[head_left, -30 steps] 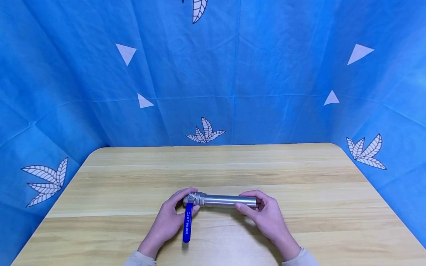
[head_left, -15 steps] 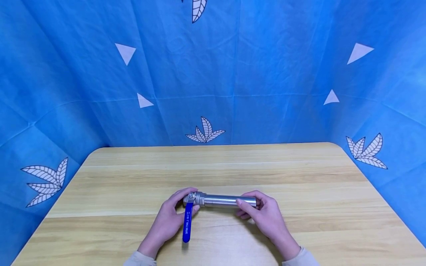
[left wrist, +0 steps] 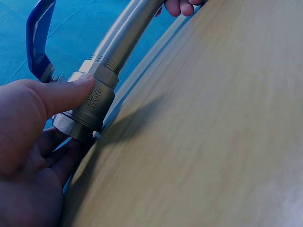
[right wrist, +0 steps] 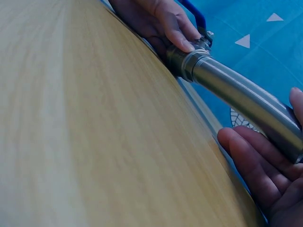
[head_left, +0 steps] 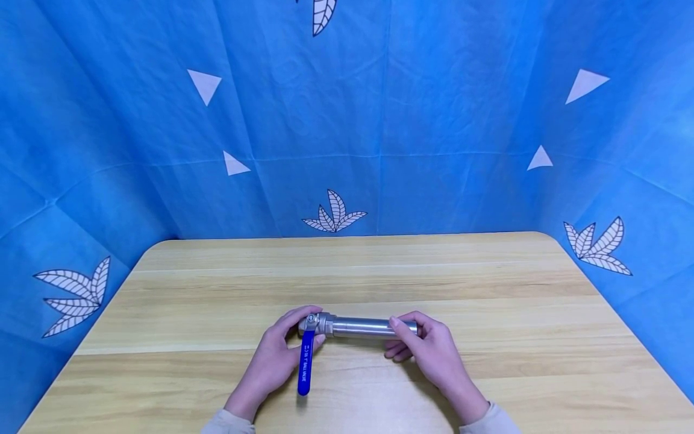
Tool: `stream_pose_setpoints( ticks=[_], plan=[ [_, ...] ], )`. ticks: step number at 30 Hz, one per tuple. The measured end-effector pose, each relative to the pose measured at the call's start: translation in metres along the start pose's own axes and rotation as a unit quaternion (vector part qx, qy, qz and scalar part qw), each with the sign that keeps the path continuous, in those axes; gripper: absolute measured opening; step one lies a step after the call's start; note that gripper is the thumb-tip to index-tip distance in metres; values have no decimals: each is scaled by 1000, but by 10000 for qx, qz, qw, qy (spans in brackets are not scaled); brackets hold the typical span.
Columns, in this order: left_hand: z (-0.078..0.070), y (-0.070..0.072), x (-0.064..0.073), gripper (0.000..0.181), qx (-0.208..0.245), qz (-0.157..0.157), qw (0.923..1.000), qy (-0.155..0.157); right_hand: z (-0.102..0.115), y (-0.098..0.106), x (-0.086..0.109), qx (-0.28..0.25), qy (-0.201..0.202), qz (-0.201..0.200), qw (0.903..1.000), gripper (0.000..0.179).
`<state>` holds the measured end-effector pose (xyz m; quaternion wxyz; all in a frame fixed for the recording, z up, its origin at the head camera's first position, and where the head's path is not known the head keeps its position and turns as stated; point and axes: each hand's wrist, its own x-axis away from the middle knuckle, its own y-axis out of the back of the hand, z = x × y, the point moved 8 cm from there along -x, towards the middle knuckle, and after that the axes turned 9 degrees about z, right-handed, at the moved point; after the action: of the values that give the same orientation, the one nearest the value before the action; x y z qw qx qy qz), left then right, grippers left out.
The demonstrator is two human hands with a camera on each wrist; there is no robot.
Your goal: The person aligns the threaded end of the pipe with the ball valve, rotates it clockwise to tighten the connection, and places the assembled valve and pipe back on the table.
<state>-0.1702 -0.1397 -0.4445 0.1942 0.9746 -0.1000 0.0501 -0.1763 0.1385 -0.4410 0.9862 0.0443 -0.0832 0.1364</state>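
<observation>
My left hand [head_left: 273,355] grips the steel ball valve [head_left: 324,323], its thumb lying across the valve body [left wrist: 85,104] in the left wrist view. The blue lever [head_left: 305,364] points back toward me, with lettering along it. Out of the valve's right side runs a shiny steel pipe [head_left: 360,327], its thread partly visible at the joint in the left wrist view. At the pipe's far right end my right hand [head_left: 436,349] holds it, thumb on top and several fingertips showing below it. The right wrist view shows those fingers [right wrist: 253,163] curled beneath the pipe.
A pale wooden table [head_left: 347,271] with rounded far corners lies under both hands. Behind and on both sides hangs a blue cloth [head_left: 444,120] printed with white leaves and triangles. The valve and pipe sit near the middle of the table.
My right thumb has rolled from the pipe's near side up onto its top, while the fingertips have come into view beneath it. The left hand, valve and lever stay in place.
</observation>
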Motion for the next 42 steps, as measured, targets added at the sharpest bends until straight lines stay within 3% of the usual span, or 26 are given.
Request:
stream_pose_setpoints(
  ticks=[14,18,22,25,32,36,42],
  plan=[
    [0,0,0,52,22,-17,10000,-38,-2,1,-1,15,-56,79,10000,40],
    [0,0,0,52,25,-24,10000,-13,1,0,1,322,126,249,9991,45],
    [1,0,1,51,15,-55,10000,62,5,-2,2,296,322,379,9983,59],
    [0,1,1,50,-5,-74,9999,95,6,-2,3,195,433,375,9982,55],
    [0,2,1,50,-61,-25,10000,65,11,2,4,571,903,18,9943,43],
    [0,3,2,50,-62,35,10000,42,15,0,6,425,1178,122,9921,42],
    [-1,2,1,49,-55,106,9999,13,19,-3,8,355,1244,193,9914,44]
  ],
)
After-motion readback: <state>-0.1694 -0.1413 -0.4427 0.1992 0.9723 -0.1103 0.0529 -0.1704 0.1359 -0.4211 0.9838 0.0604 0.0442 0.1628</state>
